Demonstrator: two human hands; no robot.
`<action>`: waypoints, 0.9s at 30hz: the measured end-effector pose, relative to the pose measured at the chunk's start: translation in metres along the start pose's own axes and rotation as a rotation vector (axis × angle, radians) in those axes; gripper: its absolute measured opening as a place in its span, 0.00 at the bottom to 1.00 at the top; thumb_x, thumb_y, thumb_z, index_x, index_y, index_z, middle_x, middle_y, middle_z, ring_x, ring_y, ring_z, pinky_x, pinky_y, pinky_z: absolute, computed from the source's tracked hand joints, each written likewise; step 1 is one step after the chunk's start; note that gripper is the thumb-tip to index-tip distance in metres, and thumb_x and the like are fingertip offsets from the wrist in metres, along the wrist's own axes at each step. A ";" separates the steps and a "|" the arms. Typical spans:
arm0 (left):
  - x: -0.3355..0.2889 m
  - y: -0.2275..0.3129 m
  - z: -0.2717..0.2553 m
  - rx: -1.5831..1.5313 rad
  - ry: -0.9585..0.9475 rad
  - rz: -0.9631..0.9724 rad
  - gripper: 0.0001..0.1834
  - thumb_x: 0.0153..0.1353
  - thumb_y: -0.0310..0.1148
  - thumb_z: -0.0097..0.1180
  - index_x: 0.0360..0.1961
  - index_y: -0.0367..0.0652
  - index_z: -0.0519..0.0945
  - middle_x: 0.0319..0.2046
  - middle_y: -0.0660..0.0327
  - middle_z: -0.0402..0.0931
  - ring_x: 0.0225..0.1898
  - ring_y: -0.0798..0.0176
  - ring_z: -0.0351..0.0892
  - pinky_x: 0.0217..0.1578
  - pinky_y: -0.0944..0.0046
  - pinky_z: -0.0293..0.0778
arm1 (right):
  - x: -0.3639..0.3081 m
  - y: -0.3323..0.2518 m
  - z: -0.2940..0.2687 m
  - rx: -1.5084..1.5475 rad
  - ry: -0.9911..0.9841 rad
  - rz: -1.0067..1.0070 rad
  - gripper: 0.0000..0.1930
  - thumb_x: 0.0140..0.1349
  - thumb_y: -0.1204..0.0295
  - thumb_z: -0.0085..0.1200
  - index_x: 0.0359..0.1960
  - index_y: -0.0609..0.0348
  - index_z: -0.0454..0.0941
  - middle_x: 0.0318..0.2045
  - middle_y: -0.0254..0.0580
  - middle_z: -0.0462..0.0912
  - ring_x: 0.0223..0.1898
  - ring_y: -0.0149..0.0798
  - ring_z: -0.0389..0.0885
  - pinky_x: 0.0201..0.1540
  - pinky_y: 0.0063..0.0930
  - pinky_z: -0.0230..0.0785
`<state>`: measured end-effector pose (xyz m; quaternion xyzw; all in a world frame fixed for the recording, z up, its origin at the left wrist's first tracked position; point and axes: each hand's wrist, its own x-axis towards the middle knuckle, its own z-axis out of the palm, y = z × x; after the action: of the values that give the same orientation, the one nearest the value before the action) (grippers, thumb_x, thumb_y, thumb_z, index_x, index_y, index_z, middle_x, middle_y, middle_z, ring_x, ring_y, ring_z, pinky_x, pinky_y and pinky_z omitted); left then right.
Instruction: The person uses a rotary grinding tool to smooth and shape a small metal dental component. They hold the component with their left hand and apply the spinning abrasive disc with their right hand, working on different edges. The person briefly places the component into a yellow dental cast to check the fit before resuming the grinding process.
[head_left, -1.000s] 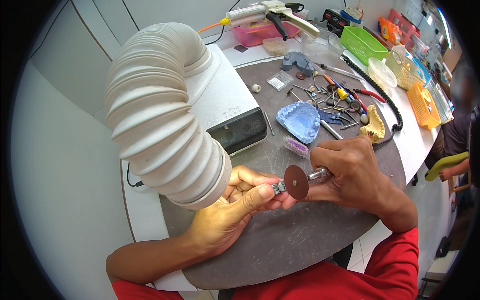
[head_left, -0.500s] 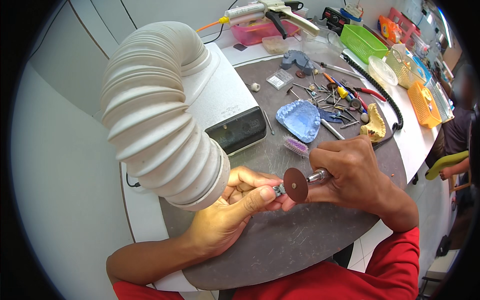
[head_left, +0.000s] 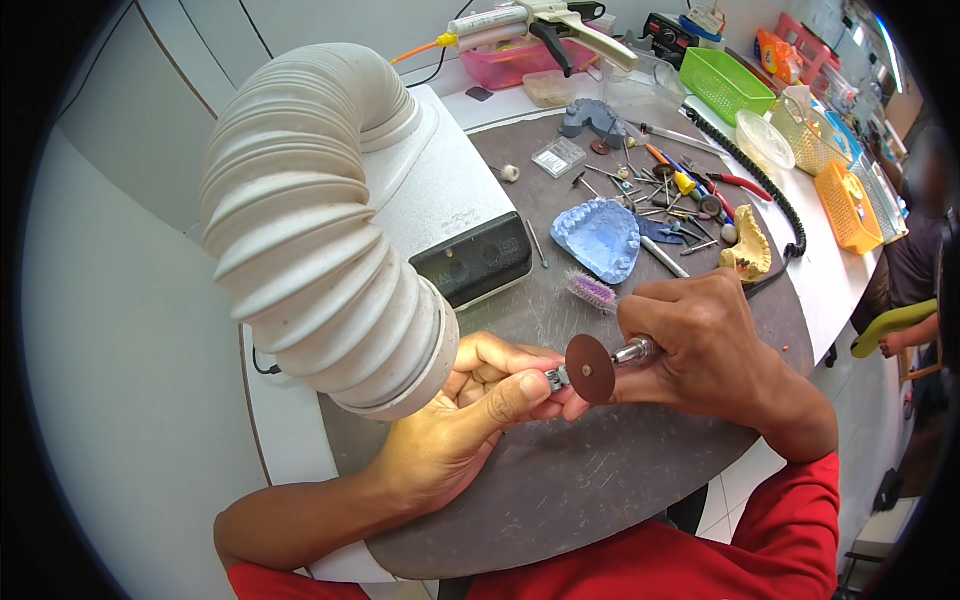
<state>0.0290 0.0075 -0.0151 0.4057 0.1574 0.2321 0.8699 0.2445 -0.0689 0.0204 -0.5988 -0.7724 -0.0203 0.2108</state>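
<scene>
In my right hand (head_left: 695, 345) is a rotary handpiece (head_left: 635, 351), its silver nose toward the left. A round brown cutting disc (head_left: 590, 369) is mounted on its tip. My left hand (head_left: 465, 410) pinches a small grey metal dental piece (head_left: 557, 379) between thumb and fingers, right beside the disc. The disc hides part of the piece, so I cannot tell whether they touch. Just beyond my hands lie a purple-bristled brush (head_left: 591, 291) and a blue dental cast (head_left: 597, 240). A yellow dental cast (head_left: 747, 247) sits past my right hand.
A ribbed white suction hose (head_left: 320, 230) arches over the left side, its mouth close to my left hand. Several burs and tools (head_left: 665, 195) lie scattered at the back. A coiled black cord (head_left: 770, 185) runs along the right. A person (head_left: 915, 270) is at the far right.
</scene>
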 end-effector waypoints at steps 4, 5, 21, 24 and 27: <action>0.000 0.000 0.001 -0.020 0.000 -0.001 0.07 0.68 0.30 0.53 0.44 0.40 0.75 0.43 0.51 0.78 0.44 0.58 0.78 0.46 0.59 0.74 | 0.000 0.000 -0.001 0.008 -0.009 0.006 0.29 0.49 0.44 0.65 0.13 0.56 0.70 0.12 0.35 0.72 0.14 0.39 0.76 0.16 0.34 0.64; 0.000 0.000 0.001 -0.020 0.005 -0.003 0.07 0.68 0.30 0.53 0.44 0.40 0.75 0.43 0.51 0.78 0.43 0.58 0.78 0.46 0.59 0.74 | 0.000 0.000 -0.001 0.007 -0.007 0.005 0.29 0.49 0.44 0.65 0.13 0.56 0.70 0.12 0.35 0.72 0.14 0.39 0.76 0.16 0.34 0.64; 0.000 0.001 0.003 -0.011 0.014 -0.007 0.07 0.68 0.30 0.53 0.43 0.40 0.75 0.43 0.51 0.78 0.43 0.59 0.79 0.45 0.62 0.74 | 0.000 0.000 -0.001 0.013 -0.004 0.004 0.29 0.49 0.44 0.65 0.14 0.57 0.70 0.13 0.36 0.73 0.15 0.40 0.77 0.16 0.34 0.64; 0.000 0.000 0.001 -0.016 0.004 0.007 0.07 0.68 0.30 0.53 0.43 0.40 0.75 0.43 0.51 0.78 0.43 0.59 0.79 0.45 0.63 0.74 | 0.000 0.000 0.000 0.009 0.000 0.003 0.28 0.49 0.44 0.65 0.13 0.57 0.70 0.13 0.36 0.73 0.14 0.40 0.77 0.16 0.34 0.64; 0.000 0.002 0.003 -0.014 0.018 0.000 0.06 0.68 0.30 0.53 0.43 0.40 0.76 0.42 0.51 0.78 0.42 0.60 0.78 0.44 0.63 0.74 | 0.000 0.001 0.001 0.013 0.007 0.001 0.29 0.49 0.44 0.65 0.13 0.56 0.70 0.13 0.35 0.73 0.14 0.39 0.76 0.16 0.34 0.64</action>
<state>0.0298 0.0062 -0.0116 0.3973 0.1637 0.2368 0.8714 0.2453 -0.0683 0.0195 -0.5978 -0.7714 -0.0170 0.2174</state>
